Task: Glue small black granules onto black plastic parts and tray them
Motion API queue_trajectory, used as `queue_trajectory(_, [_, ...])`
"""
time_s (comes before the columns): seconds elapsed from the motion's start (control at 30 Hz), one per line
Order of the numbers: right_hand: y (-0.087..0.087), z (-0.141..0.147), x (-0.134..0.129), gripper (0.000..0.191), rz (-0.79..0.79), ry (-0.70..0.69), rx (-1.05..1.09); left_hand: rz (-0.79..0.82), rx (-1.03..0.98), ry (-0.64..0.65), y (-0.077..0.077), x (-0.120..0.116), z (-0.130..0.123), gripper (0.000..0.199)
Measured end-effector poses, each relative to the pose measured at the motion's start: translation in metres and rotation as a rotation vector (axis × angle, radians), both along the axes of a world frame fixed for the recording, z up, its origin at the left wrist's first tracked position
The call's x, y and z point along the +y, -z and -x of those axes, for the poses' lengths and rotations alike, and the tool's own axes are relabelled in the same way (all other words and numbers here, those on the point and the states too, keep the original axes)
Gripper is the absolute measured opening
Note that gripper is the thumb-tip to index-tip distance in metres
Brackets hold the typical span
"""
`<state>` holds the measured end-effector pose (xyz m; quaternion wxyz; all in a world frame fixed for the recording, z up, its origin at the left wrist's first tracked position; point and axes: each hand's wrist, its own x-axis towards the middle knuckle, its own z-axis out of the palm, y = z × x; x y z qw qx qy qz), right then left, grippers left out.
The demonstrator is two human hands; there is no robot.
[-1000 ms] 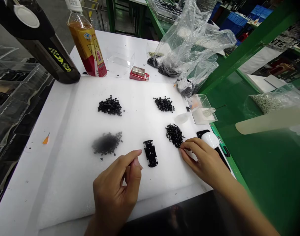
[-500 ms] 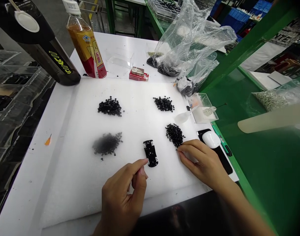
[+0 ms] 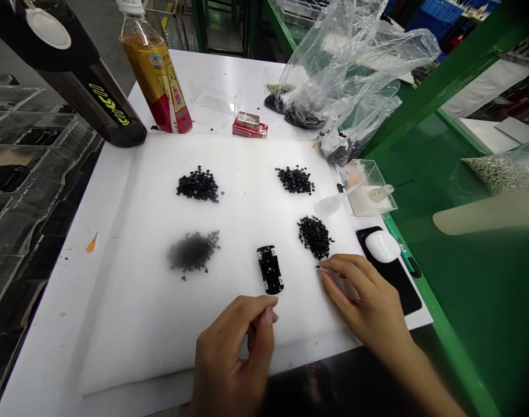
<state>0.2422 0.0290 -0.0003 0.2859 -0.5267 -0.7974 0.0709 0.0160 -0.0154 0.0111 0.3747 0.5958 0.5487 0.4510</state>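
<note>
Plate (image 3: 271, 270), black, lower centre of frame, left hand (image 3: 235, 347) just below, grip pinched together, right hand (image 3: 368, 301) at tiny piece (image 3: 318, 266), cannot tell if gripped

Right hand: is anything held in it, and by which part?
The right hand has a tiny black piece at its index fingertip; whether gripped cannot be told.

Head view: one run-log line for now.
left hand: curled, near notched black part | right hand: at small black piece, grip unclear | notched black part: lying on white mat
</note>
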Motion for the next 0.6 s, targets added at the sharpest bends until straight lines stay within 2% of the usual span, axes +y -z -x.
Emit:
queue_trajectory(0.1, [0.005, -0.007, 0.007, 0.016, 0.038, -0.032, 0.029, -0.018, 0.012, 0.0, 0.005, -0.001, 0.004, 0.021])
queue_trajectory(0.27, [-0.003, -0.004, 0.015, 0.01, 0.094, -0.117, -0.027, 0.085, -0.024, 0.06, 0.001, 0.006, 0.005, 0.017])
queue_trajectory(0.43, [-0.015, 0.021, -0.005, 0.021, 0.117, -0.23, 0.163, 0.254, -0.186, 0.133, -0.009, 0.018, 0.004, 0.022])
queue_trajectory(0.6, [-0.013, 0.039, -0.024, 0.039, 0.095, -0.328, 0.21, 0.354, -0.321, 0.196, -0.014, 0.025, 0.008, 0.024])
